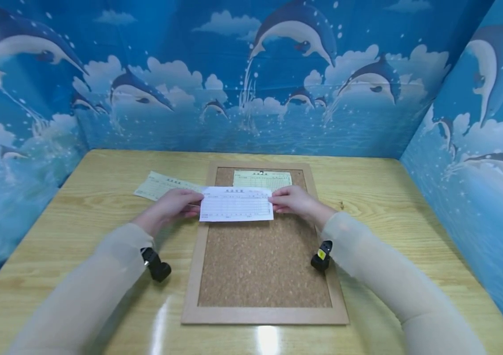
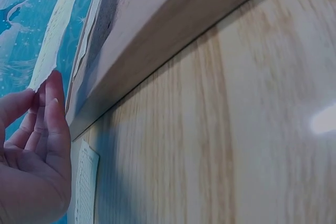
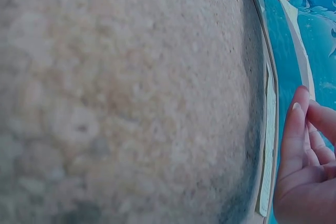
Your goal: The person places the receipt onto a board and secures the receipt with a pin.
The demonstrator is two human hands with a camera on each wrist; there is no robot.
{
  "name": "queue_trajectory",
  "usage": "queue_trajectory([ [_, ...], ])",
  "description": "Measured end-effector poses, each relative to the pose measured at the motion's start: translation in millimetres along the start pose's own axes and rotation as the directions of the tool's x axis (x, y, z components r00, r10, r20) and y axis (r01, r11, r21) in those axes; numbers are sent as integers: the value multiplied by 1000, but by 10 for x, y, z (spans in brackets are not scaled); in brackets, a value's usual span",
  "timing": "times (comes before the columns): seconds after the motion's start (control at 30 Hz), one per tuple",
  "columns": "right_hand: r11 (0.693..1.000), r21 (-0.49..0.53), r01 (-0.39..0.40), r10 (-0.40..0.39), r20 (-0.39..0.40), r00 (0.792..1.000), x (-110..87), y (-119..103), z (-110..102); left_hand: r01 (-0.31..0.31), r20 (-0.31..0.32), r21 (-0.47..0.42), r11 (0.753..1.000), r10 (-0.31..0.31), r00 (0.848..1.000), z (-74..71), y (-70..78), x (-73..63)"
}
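Light wooden table (image 1: pixel 380 187), framed corkboard (image 1: pixel 264 271), pale green slip (image 1: pixel 158 186)

My head view comes in bright and fairly even, with two white glare patches on the near part of the surface (image 1: pixel 411 217) and a soft shadow on the corkboard (image 1: pixel 264 266) beneath the white slip (image 1: pixel 236 204). My left wrist feed looks dimmer, with a blown-out spot at its right edge. In my right wrist feed, the corkboard up close blurs and its far edge bows
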State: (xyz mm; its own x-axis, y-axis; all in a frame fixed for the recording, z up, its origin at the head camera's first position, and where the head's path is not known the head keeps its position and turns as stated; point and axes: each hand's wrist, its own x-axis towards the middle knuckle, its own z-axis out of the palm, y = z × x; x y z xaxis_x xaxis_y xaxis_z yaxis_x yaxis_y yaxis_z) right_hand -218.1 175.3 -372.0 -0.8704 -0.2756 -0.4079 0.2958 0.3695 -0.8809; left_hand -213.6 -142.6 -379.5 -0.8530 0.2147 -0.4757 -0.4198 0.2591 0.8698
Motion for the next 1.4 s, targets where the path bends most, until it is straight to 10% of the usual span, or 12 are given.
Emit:
queue_trajectory([
  [1.4,995,-82,-58,56,-30,998,-163,174,-356,55,4,98,994,-56,998,494,164,283],
])
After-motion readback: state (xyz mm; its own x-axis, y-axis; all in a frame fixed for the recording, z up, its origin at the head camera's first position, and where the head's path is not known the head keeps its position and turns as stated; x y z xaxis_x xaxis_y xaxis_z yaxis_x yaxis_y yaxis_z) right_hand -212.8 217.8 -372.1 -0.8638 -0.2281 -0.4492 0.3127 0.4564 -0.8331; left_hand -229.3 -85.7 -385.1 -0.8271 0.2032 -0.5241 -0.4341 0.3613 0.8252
